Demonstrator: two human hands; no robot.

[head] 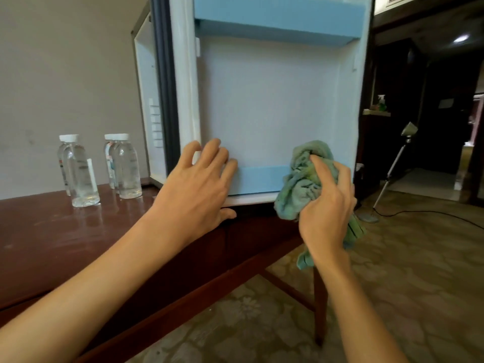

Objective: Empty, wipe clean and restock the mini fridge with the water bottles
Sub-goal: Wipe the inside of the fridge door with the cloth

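Observation:
The mini fridge door (272,100) stands swung open towards me, white inside with blue shelf rails at top and bottom. My left hand (199,184) holds the door's lower left corner, fingers on the inner face and thumb under the bottom edge. My right hand (327,205) grips a crumpled green cloth (303,179) pressed against the lower blue rail (262,179) at the door's right side. Several clear water bottles (81,174) with white caps stand on the dark wooden table (52,231), left of the fridge body (149,100).
A second group of bottles (123,166) stands close to the fridge's open front. The table's edge and leg (320,310) run under the door. A floor lamp (392,166) and its cable lie on the patterned carpet at right.

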